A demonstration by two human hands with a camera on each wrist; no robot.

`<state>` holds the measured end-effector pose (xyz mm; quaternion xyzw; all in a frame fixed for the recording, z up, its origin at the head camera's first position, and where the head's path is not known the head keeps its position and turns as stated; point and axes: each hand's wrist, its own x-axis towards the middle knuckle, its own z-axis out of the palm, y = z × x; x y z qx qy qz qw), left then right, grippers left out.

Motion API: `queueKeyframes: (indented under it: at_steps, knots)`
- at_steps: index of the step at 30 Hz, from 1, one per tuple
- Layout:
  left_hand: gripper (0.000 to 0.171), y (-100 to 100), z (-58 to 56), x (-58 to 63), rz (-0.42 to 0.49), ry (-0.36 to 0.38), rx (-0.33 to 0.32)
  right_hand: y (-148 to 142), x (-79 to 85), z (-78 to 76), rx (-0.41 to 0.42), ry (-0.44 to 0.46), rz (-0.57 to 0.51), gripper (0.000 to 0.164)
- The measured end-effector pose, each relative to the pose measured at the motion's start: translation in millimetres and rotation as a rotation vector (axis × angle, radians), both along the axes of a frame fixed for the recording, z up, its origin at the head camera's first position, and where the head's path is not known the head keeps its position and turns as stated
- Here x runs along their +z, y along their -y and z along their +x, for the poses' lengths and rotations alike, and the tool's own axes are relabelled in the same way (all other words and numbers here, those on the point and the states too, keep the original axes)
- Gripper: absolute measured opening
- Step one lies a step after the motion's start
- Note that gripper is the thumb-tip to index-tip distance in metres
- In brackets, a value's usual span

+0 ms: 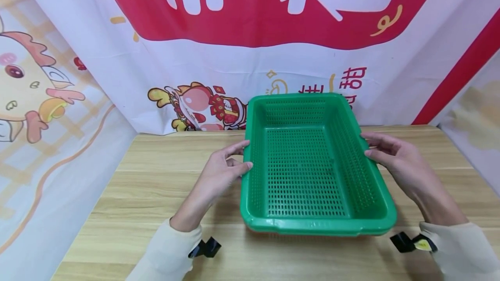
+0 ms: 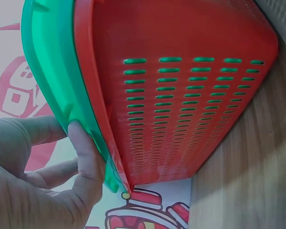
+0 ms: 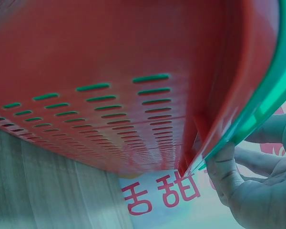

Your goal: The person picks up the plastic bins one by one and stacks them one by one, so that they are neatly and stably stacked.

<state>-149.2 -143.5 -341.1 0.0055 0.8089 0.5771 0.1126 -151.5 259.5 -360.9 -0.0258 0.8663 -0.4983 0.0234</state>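
Note:
A green perforated plastic basket [image 1: 312, 225] sits nested inside a red one of similar shape. The red basket [image 2: 181, 38] shows its slotted side wall in the left wrist view and again in the right wrist view. My left hand [image 1: 225, 166] pinches the left rim of the green basket between thumb and fingers. On the opposite long side, my right hand [image 1: 400, 161] pinches the right rim the same way. Inside the green basket nothing lies on the mesh floor. From the head, the red basket is almost wholly hidden under the green one.
Under the baskets is a light wood-grain table [image 1: 156, 194]. A printed red and white cloth [image 1: 250, 60] hangs along its back edge, and a patterned cloth [image 1: 58, 142] stands to the left. Black bands with small mounts circle both wrists.

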Motion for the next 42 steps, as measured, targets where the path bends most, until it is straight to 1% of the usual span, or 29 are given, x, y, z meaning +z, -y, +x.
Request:
queueKeyframes:
  at_steps: [5,9,14,18,25,29,35,42]
  knots:
    - [0.06,-1.4,-1.2,2.1,-0.047,-0.015,-0.016,-0.7,1.6,-3.8,0.009,0.019,0.012,0.056]
    - [0.061,-2.2,-1.4,3.6,-0.077,-0.007,-0.023,-0.2,3.3,-4.9,0.002,0.045,0.047,0.057]
    - [0.061,-3.2,-1.0,3.8,-0.107,0.001,-0.026,0.6,3.5,-5.4,0.0,0.054,0.062,0.057]
    - [0.061,-3.9,-1.1,2.6,-0.116,-0.002,-0.023,1.2,3.6,-5.9,0.007,0.049,0.076,0.057]
    - [0.06,-4.7,-1.7,0.7,-0.117,0.004,-0.016,1.9,6.1,-6.1,0.016,0.064,0.135,0.06]
    - [0.06,-4.4,-1.5,0.6,-0.12,0.009,-0.016,1.7,5.4,-6.7,0.023,0.056,0.157,0.059]
    - [0.059,-4.1,-1.3,-0.2,-0.119,0.01,-0.002,0.0,3.4,-8.2,0.045,0.035,0.158,0.056]
    - [0.058,-3.6,-2.4,-4.7,-0.111,-0.004,-0.006,-0.7,2.3,-5.2,0.037,0.049,0.169,0.058]
